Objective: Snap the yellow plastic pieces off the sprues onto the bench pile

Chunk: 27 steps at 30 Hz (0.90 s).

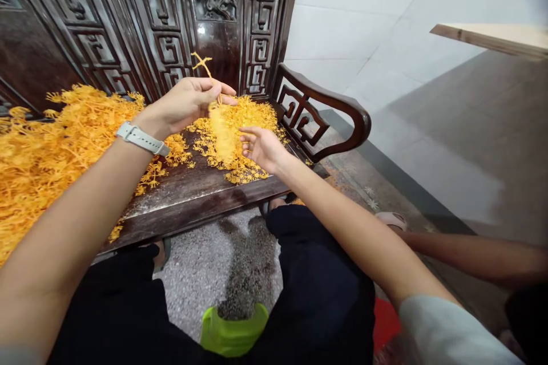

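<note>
A yellow plastic flower stem (204, 64) is pinched between the thumb and fingers of my left hand (188, 101). Its forked end points up, and a motion-blurred yellow bunch (223, 134) hangs below the fingers. Close to the right of this bunch is my right hand (264, 149), fingers apart and palm turned toward it, with nothing visible in it. Behind and below both hands lies a smaller pile of yellow plastic flower pieces (261, 114) on the dark wooden bench (188, 182).
A larger heap of the yellow pieces (64, 148) covers the bench's left side. The carved backrest (218, 45) rises behind, and a curved armrest (359, 120) bounds the right. A green plastic stool (233, 336) is below me. Another person's bare leg (471, 256) shows at right.
</note>
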Each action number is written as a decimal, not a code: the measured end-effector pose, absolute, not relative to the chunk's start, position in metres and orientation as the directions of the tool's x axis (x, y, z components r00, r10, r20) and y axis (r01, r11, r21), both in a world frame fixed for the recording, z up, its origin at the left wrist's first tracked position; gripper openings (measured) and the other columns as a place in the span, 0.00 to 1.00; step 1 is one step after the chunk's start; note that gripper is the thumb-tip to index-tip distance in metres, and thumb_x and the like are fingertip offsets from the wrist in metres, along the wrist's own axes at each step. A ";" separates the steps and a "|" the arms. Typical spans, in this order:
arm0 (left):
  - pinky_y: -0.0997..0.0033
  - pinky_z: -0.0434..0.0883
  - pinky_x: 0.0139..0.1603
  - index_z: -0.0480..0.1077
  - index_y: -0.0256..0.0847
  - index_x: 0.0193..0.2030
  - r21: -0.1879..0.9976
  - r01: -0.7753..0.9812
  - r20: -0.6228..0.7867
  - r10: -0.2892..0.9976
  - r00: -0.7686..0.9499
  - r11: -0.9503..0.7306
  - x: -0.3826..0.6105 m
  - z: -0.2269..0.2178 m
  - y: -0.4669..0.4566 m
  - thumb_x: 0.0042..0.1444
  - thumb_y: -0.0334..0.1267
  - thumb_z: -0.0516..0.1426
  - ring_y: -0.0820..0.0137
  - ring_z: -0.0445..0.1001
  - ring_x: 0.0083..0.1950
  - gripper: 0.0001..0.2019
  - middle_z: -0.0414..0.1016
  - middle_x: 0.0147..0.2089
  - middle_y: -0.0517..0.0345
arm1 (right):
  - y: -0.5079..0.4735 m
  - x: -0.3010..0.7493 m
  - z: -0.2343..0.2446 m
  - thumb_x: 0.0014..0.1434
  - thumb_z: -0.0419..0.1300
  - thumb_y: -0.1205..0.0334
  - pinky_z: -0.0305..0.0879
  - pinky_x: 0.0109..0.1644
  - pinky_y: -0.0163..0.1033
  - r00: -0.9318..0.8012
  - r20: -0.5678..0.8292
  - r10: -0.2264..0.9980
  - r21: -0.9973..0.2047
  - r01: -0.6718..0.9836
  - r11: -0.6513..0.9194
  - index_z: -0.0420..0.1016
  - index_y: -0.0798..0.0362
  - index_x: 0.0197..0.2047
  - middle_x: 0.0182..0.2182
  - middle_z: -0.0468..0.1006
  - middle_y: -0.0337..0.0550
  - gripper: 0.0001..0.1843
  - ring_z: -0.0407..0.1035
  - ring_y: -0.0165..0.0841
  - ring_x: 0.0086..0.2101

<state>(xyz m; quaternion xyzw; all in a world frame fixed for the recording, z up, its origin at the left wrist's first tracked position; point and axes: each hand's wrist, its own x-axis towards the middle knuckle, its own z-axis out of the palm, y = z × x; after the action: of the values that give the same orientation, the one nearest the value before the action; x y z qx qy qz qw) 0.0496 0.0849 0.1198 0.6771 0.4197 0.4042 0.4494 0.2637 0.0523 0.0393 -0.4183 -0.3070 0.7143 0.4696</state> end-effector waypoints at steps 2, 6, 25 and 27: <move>0.64 0.78 0.45 0.84 0.36 0.50 0.947 0.234 0.124 0.925 0.360 -0.218 0.056 0.123 0.080 0.68 0.42 0.64 0.62 0.83 0.45 0.12 0.86 0.51 0.40 | 0.050 0.263 0.043 0.70 0.63 0.56 0.62 0.31 0.34 -0.254 -0.214 0.943 -0.879 -0.370 -0.299 0.76 0.53 0.41 0.28 0.74 0.39 0.10 0.64 0.27 0.26; 0.62 0.76 0.46 0.85 0.33 0.46 0.932 0.311 0.060 0.926 0.372 -0.185 0.072 0.126 0.072 0.64 0.33 0.67 0.60 0.83 0.45 0.06 0.84 0.41 0.46 | 0.046 0.260 0.049 0.65 0.70 0.39 0.63 0.31 0.34 -0.238 0.003 0.971 -0.960 -0.274 -0.064 0.76 0.51 0.40 0.31 0.76 0.40 0.23 0.66 0.28 0.29; 0.59 0.74 0.41 0.74 0.35 0.31 0.947 0.236 0.173 0.963 0.205 -0.220 0.092 0.102 0.074 0.52 0.21 0.62 0.69 0.76 0.29 0.06 0.71 0.25 0.59 | 0.042 0.266 0.057 0.57 0.79 0.44 0.65 0.36 0.37 -0.304 0.300 0.904 -0.947 -0.207 0.245 0.64 0.48 0.33 0.27 0.65 0.33 0.29 0.62 0.28 0.31; 0.65 0.72 0.38 0.73 0.35 0.31 0.938 0.256 0.188 0.964 0.189 -0.233 0.096 0.108 0.073 0.53 0.19 0.61 0.73 0.73 0.27 0.08 0.69 0.23 0.62 | 0.044 0.264 0.057 0.57 0.79 0.44 0.66 0.36 0.38 -0.319 0.277 0.906 -0.945 -0.263 0.197 0.63 0.48 0.33 0.27 0.65 0.33 0.29 0.62 0.28 0.30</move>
<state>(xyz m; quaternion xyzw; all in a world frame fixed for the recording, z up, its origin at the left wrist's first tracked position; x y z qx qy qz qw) 0.0959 0.0727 0.1076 0.6545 0.4659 0.4339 0.4078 0.2643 0.0443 0.0566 -0.2778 -0.5789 0.5697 0.5130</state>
